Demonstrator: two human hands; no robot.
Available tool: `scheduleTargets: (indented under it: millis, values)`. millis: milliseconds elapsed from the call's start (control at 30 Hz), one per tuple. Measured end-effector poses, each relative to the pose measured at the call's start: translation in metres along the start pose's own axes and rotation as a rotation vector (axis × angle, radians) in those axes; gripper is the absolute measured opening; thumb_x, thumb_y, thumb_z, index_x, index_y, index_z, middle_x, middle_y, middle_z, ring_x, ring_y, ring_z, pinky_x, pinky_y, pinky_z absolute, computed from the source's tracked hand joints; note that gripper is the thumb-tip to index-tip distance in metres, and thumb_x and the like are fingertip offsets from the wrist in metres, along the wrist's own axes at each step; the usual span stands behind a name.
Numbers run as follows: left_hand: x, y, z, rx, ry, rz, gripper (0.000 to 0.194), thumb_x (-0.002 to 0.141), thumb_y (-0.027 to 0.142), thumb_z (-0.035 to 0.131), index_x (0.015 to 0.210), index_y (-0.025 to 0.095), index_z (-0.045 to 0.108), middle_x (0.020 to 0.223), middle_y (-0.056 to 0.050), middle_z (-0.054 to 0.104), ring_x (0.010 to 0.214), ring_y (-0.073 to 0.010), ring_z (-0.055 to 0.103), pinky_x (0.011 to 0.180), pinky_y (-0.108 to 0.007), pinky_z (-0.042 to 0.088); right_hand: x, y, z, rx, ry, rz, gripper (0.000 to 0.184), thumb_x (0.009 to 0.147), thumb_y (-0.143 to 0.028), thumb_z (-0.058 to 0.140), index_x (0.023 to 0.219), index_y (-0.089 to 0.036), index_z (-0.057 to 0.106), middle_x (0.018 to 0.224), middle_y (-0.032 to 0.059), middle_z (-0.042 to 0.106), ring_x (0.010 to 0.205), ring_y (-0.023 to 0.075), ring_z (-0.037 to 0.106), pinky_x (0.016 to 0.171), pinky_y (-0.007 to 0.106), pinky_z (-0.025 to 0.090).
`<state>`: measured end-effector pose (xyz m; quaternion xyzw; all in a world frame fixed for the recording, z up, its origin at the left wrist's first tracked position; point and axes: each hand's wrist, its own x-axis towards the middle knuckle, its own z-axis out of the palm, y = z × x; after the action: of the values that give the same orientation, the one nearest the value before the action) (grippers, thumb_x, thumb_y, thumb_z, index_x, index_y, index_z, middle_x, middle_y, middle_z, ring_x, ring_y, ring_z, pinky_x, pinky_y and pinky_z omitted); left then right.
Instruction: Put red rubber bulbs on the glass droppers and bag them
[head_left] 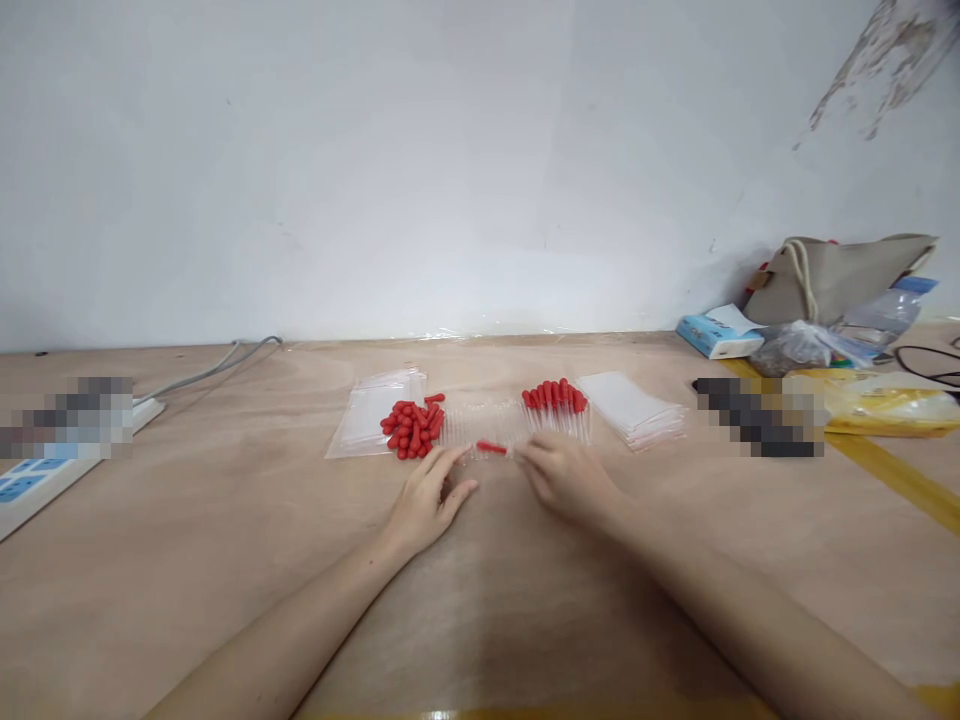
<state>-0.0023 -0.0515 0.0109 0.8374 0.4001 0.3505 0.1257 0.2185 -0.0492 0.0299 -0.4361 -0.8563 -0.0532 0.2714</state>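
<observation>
A single red rubber dropper bulb (492,447) lies sideways between my hands, its narrow end pointing right. My left hand (427,505) rests on the table just left of it, thumb and forefinger apart, holding nothing visible. The fingers of my right hand (562,475) are pinched together by the bulb's narrow end; what they hold is blurred and hidden. Beyond my hands lies a row of clear thin dropper tubes (484,420). A pile of loose red bulbs (411,430) is beyond my left hand. Past my right hand lie several droppers with red bulbs fitted (555,397).
Clear plastic bags (367,410) lie at left, with a white stack of bags (630,405) at right. A power strip (82,455) sits far left. Rightward are a blurred dark object (757,415), a tissue pack (716,335), a yellow packet (892,405) and a grey bag (855,280).
</observation>
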Motion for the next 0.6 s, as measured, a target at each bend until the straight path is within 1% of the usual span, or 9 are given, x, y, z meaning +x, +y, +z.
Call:
scheduleTargets:
  millis: [67, 133, 200, 233, 367, 467, 600]
  values:
    - [0.0, -0.001, 0.0, 0.011, -0.031, -0.028, 0.034, 0.082, 0.026, 0.049, 0.116, 0.02, 0.045, 0.09, -0.004, 0.052, 0.065, -0.012, 0.05, 0.063, -0.026, 0.045, 0.004, 0.019, -0.004, 0.117, 0.08, 0.23, 0.02, 0.079, -0.017, 0.045, 0.091, -0.014, 0.06, 0.075, 0.0059, 0.061, 0.066, 0.0139, 0.054, 0.06, 0.025, 0.039]
    - [0.0, -0.002, 0.0, 0.01, -0.076, -0.014, 0.031, 0.082, 0.024, 0.048, 0.113, 0.02, 0.047, 0.09, -0.004, 0.051, 0.065, -0.0116, 0.05, 0.064, -0.026, 0.044, 0.008, 0.04, -0.008, 0.189, 0.138, 0.461, 0.023, 0.076, -0.02, 0.048, 0.095, -0.012, 0.058, 0.066, 0.0025, 0.06, 0.057, 0.0127, 0.054, 0.056, 0.023, 0.039]
    - [0.001, -0.003, 0.001, 0.003, -0.107, -0.004, 0.027, 0.082, 0.022, 0.048, 0.109, 0.019, 0.049, 0.091, -0.004, 0.051, 0.067, -0.0115, 0.05, 0.065, -0.026, 0.044, 0.012, 0.056, -0.009, 0.194, 0.161, 0.604, 0.026, 0.072, -0.02, 0.05, 0.096, -0.012, 0.058, 0.059, -0.0001, 0.059, 0.055, 0.013, 0.054, 0.057, 0.023, 0.039]
    - [0.001, -0.003, 0.001, -0.001, -0.117, -0.005, 0.026, 0.082, 0.022, 0.048, 0.108, 0.02, 0.05, 0.091, -0.004, 0.051, 0.067, -0.0114, 0.05, 0.065, -0.026, 0.043, 0.015, 0.062, -0.009, 0.184, 0.163, 0.645, 0.027, 0.071, -0.02, 0.05, 0.096, -0.012, 0.058, 0.057, -0.0007, 0.058, 0.055, 0.0131, 0.055, 0.058, 0.023, 0.039]
    - [0.001, -0.003, 0.002, -0.012, -0.132, -0.012, 0.023, 0.082, 0.021, 0.047, 0.104, 0.02, 0.053, 0.09, -0.003, 0.051, 0.069, -0.0117, 0.05, 0.064, -0.025, 0.043, 0.023, 0.074, -0.001, 0.131, 0.129, 0.692, 0.031, 0.068, -0.017, 0.05, 0.097, -0.012, 0.059, 0.06, 0.0002, 0.06, 0.058, 0.0133, 0.056, 0.061, 0.022, 0.038]
    - [0.001, -0.003, 0.001, -0.013, -0.139, -0.012, 0.02, 0.082, 0.021, 0.047, 0.101, 0.019, 0.055, 0.091, -0.004, 0.051, 0.069, -0.0117, 0.05, 0.065, -0.026, 0.042, 0.028, 0.075, 0.006, 0.078, 0.076, 0.67, 0.029, 0.068, -0.016, 0.048, 0.094, -0.013, 0.062, 0.063, 0.0022, 0.062, 0.06, 0.0142, 0.056, 0.062, 0.023, 0.038]
    - [0.002, -0.002, 0.001, -0.014, -0.154, -0.015, 0.015, 0.082, 0.021, 0.047, 0.093, 0.017, 0.057, 0.088, -0.004, 0.052, 0.07, -0.0122, 0.05, 0.065, -0.025, 0.042, 0.031, 0.073, 0.014, 0.071, 0.026, 0.619, 0.022, 0.07, -0.019, 0.048, 0.086, -0.016, 0.064, 0.062, 0.0025, 0.062, 0.058, 0.0144, 0.055, 0.059, 0.023, 0.037]
